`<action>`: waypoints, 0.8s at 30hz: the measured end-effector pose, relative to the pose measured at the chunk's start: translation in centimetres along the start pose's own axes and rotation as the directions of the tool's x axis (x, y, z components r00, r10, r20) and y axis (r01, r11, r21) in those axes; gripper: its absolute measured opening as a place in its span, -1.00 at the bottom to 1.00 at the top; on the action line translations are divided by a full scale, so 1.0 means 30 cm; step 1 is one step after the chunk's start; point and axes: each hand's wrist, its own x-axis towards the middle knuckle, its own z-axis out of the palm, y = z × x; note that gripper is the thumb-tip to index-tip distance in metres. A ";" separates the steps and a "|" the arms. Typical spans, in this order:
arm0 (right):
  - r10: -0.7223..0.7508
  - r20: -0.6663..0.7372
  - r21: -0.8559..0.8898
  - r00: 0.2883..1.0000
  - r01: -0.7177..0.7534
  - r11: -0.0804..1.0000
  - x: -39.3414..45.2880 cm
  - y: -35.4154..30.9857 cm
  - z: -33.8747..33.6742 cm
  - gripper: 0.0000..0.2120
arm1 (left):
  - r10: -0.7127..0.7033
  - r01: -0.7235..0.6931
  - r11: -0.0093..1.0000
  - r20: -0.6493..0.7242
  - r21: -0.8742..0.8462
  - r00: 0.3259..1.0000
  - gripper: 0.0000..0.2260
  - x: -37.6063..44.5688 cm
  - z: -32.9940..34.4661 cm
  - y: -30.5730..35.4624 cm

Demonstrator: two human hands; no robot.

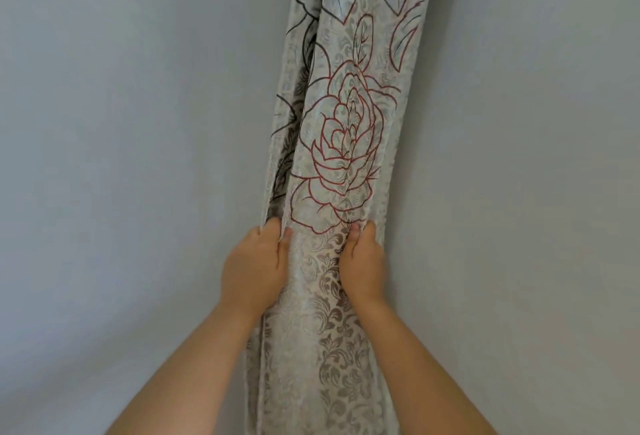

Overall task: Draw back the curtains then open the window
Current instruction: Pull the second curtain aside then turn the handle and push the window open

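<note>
A cream curtain (341,123) with red and brown outlined roses and a damask pattern hangs bunched into a narrow vertical strip in the middle of the head view. My left hand (256,268) pinches the curtain's left edge fold, thumb on the front of the cloth. My right hand (363,261) grips the right edge fold at about the same height, fingers wrapped behind the fabric. Both forearms reach up from the bottom of the frame. No window is in view.
A plain grey-blue wall (131,157) fills the left side, and the same wall (519,157) fills the right side of the curtain.
</note>
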 end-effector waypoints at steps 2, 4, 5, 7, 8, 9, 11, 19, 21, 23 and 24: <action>0.007 0.014 0.015 1.000 -0.007 1.000 -0.001 0.005 0.008 -0.77 | -0.015 0.015 1.000 0.011 -0.008 1.000 -0.69 0.001 0.003 -0.012; 0.007 0.019 0.016 1.000 -0.008 1.000 -0.001 0.012 -0.007 -0.77 | -0.009 0.010 1.000 0.018 -0.030 1.000 -0.73 -0.004 0.003 0.001; 0.010 0.017 0.015 1.000 -0.010 1.000 -0.004 0.015 -0.026 -0.76 | -0.005 0.006 0.999 0.024 -0.050 1.000 -0.76 -0.009 0.003 0.018; 0.006 0.019 0.010 1.000 -0.006 1.000 -0.018 0.019 -0.075 -0.77 | 0.000 0.004 0.996 0.038 -0.095 0.999 -0.79 -0.028 -0.001 0.064; -0.006 0.029 0.005 1.000 0.006 1.000 -0.026 0.021 -0.103 -0.79 | 0.000 0.005 0.993 0.040 -0.114 0.999 -0.78 -0.041 -0.004 0.091; -0.014 0.050 -0.002 0.999 0.014 1.000 -0.033 0.023 -0.141 -0.80 | -0.008 0.014 0.991 0.041 -0.134 0.999 -0.77 -0.056 -0.009 0.127; -0.020 0.103 -0.022 0.995 0.022 1.000 -0.033 0.027 -0.212 -0.81 | -0.040 0.048 0.986 0.049 -0.160 0.998 -0.77 -0.071 -0.019 0.195; 0.152 0.227 0.220 0.962 -0.203 0.954 0.079 -0.034 -0.505 -0.76 | -0.190 0.148 0.939 -0.109 -0.309 0.976 -0.61 0.093 -0.066 0.487; 0.178 0.119 0.270 0.977 -0.204 0.941 0.149 -0.080 -0.585 -0.90 | -0.159 0.098 0.940 -0.165 -0.326 0.973 -0.65 0.145 -0.069 0.546; 0.191 0.022 0.320 0.981 -0.188 0.928 0.214 -0.118 -0.653 -0.93 | -0.118 0.059 0.941 -0.161 -0.333 0.980 -0.65 0.182 -0.061 0.575; 0.161 -0.013 0.312 0.987 -0.149 0.938 0.237 -0.127 -0.673 -0.90 | -0.092 0.033 0.940 -0.159 -0.339 0.983 -0.61 0.190 -0.054 0.576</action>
